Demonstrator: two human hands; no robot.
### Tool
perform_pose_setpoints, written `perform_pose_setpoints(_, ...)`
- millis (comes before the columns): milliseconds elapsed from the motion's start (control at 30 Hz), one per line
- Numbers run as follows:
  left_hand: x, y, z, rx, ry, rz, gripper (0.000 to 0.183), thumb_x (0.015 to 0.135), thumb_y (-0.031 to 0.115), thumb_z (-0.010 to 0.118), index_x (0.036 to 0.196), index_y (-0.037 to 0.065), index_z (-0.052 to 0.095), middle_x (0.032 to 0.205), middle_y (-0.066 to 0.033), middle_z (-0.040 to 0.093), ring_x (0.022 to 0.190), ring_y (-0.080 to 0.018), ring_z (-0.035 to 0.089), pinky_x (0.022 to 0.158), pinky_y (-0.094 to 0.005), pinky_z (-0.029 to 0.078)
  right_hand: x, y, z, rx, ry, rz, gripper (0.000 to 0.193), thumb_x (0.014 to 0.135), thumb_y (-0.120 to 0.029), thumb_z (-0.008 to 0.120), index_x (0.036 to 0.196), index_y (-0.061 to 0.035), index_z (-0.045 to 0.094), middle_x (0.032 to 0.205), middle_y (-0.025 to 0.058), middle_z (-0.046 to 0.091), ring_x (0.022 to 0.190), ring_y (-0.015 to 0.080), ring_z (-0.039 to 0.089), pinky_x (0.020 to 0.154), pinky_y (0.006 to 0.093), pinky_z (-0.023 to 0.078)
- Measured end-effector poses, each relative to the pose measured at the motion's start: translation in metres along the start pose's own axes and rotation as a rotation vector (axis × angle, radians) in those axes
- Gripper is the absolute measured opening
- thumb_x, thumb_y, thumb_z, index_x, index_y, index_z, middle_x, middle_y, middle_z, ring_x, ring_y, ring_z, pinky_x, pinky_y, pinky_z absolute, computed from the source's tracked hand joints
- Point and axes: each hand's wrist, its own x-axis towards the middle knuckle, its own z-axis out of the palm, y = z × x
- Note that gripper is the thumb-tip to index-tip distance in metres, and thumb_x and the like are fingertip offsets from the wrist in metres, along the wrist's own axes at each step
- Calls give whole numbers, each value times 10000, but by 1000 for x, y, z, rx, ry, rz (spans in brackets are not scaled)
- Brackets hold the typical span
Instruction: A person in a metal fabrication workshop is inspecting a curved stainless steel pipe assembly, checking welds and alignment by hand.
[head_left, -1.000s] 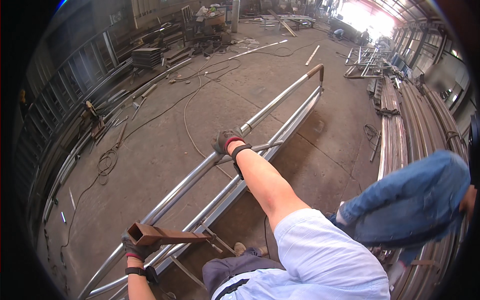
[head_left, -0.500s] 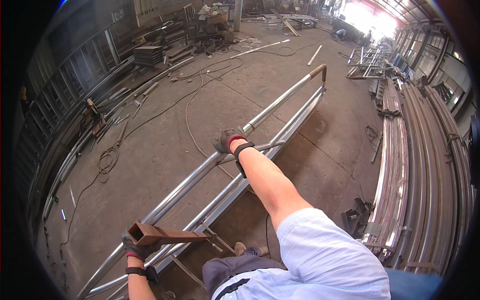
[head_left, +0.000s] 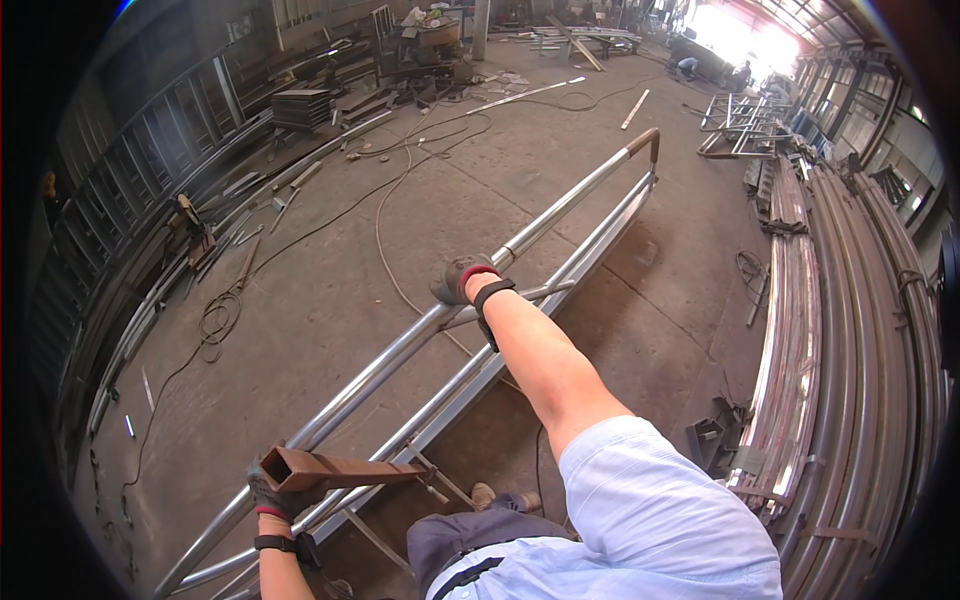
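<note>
A long metal railing frame, made of shiny round tubes, runs diagonally from the lower left to the upper middle. My right hand, in a dark glove with a red cuff, is wrapped round its top tube near mid-length. At the lower left my gloved left hand closes on the top tube, beside a rusty square tube that juts across the frame with its hollow end up. That square tube hides part of the left hand's fingers. Rusty brown tubing forms the frame's far corner.
Bundles of long metal tubes lie along the right. Cables snake over the concrete floor. Steel stock and offcuts line the left wall. More welded frames stand at the far right; a person crouches beyond.
</note>
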Motion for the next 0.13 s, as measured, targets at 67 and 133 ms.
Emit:
perform_pose_setpoints(67, -2, -6, 5, 17, -22, -18, 860, 524, 604, 872, 1207, 190, 553, 1020, -16, 673, 950, -212, 668, 844, -388, 550, 4, 0, 3, -6, 6, -16, 482, 904, -427, 528, 1197, -100, 727, 1273, 159, 674, 1193, 321, 642, 993, 451, 492)
perform_pose_setpoints(133, -4, -9, 7, 33, -45, -39, 873, 527, 605, 871, 1222, 190, 545, 1035, -16, 673, 967, -210, 666, 862, -394, 547, 2, -3, 1, -11, -3, -30, 490, 907, -438, 527, 1200, -98, 726, 1267, 165, 676, 1187, 326, 645, 990, 447, 497)
